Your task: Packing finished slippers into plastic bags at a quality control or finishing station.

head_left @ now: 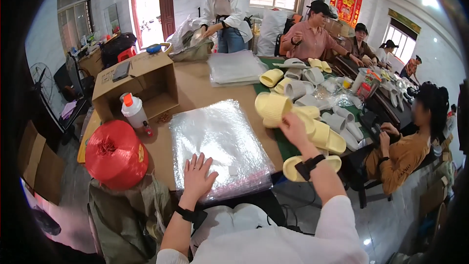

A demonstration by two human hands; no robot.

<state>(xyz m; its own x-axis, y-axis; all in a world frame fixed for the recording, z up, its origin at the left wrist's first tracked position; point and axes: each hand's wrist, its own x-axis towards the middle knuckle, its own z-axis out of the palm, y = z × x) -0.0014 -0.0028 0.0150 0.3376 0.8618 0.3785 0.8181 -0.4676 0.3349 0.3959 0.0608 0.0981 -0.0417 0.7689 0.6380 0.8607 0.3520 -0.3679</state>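
Observation:
My left hand (199, 175) lies flat, fingers spread, on a stack of clear plastic bags (222, 137) in front of me. At the right, my right hand (294, 129) is closed on a pale yellow slipper (271, 106), lifted at the edge of the pile; whether it holds one or a pair I cannot make out. Under and beside that hand lie several more yellow slippers (320, 134). Grey slippers (299, 89) sit farther back among them. The thumb and fingertips of my right hand are partly hidden by the slipper.
On the left stand a big red twine roll (117, 154), a white bottle (134, 112) with an orange cap and an open cardboard box (161, 88). More plastic bags (237, 67) lie farther back. Co-workers stand behind the table and sit along the right side.

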